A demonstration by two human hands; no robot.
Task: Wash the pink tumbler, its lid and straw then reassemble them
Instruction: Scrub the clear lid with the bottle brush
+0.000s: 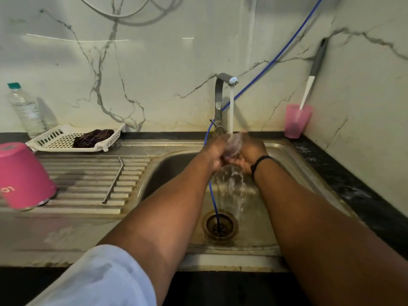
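Both hands meet under the running tap [227, 79] over the sink basin [176, 173]. Between them is the clear tumbler lid [234, 142], blurred by the water pouring over it. My left hand [213, 155] grips the lid from the left and my right hand [250, 156] cups it from the right. The pink tumbler [24, 175] stands upside down at the left end of the ribbed drainboard [88, 184]. A bent metal straw [113, 181] lies on the drainboard ridges, apart from the tumbler.
A white slotted tray [57, 138] holding a dark cloth and a plastic water bottle [26, 109] stand at the back left. A pink cup [297, 121] with a brush sits in the right corner. A blue hose [213, 195] runs down into the drain [219, 226].
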